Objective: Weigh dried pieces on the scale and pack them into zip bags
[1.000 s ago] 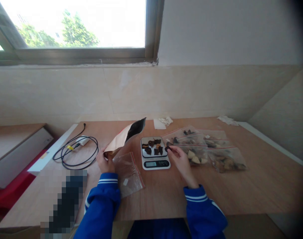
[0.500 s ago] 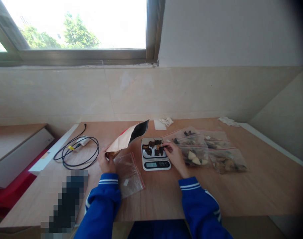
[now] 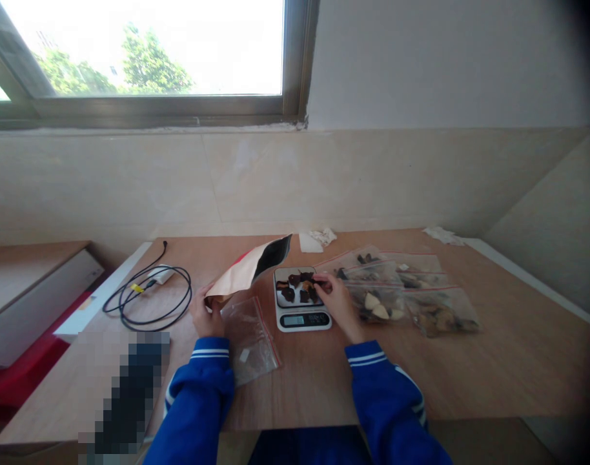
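A small white kitchen scale [image 3: 302, 309] sits mid-table with several dark dried pieces [image 3: 299, 287] on its platform. My right hand [image 3: 337, 302] reaches over the scale's right edge, fingers pinched on a dark piece at the platform. My left hand [image 3: 205, 315] grips the bottom of a brown paper pouch [image 3: 249, 268], tilted up with its dark open mouth facing the scale. An empty clear zip bag [image 3: 250, 337] lies flat between my arms.
Several clear zip bags of dried pieces [image 3: 411, 294] lie right of the scale. A coiled black cable [image 3: 150, 296] rests at the left. Crumpled paper [image 3: 319, 237] sits near the wall. A blurred-out object [image 3: 125, 394] lies at the near left table edge.
My right hand moved left from the bags onto the scale platform with a dark piece. The left hand and pouch stayed almost still.
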`<action>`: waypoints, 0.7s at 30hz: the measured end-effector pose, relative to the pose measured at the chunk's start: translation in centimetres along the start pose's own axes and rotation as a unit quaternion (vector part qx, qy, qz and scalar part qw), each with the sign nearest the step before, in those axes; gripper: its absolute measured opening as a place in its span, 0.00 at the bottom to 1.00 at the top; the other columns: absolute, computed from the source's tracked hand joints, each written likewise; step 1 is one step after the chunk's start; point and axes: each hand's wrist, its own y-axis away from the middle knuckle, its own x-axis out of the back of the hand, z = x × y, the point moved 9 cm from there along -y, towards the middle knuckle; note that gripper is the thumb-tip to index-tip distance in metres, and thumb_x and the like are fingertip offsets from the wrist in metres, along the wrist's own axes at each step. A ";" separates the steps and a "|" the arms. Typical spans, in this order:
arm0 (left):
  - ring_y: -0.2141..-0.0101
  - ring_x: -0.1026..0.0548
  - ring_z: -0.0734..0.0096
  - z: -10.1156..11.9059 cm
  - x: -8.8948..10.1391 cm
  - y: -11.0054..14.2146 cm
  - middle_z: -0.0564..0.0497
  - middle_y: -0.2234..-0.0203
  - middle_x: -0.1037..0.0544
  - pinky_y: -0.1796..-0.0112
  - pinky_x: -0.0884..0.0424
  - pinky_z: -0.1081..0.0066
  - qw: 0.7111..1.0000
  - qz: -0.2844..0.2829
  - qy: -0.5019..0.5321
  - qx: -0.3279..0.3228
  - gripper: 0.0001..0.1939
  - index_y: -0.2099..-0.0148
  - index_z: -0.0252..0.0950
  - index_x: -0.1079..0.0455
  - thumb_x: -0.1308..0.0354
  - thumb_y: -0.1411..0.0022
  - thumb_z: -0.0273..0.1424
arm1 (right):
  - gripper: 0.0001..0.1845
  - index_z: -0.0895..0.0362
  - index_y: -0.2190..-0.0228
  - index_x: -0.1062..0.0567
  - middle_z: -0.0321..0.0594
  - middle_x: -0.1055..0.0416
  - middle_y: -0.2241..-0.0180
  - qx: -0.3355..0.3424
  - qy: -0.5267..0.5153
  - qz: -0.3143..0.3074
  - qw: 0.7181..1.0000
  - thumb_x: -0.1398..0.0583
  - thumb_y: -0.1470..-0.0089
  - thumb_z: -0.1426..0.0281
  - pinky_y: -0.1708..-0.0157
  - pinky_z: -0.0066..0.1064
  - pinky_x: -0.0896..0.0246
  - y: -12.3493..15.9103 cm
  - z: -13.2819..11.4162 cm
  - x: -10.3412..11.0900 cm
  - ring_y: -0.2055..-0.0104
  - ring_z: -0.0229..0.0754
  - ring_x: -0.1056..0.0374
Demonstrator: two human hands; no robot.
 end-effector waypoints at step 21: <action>0.56 0.30 0.61 -0.4 -0.1 0.0 0.45 0.62 0.25 0.52 0.36 0.61 1.000 0.000 0.000 -0.005 0.14 0.57 0.36 0.29 0.50 0.45 0.27 | 0.13 0.56 0.61 0.26 0.45 0.25 0.61 0.016 -0.005 -0.017 1.000 0.46 0.48 0.68 0.57 0.41 0.36 -0.8 -0.3 -0.8 0.60 0.47 0.30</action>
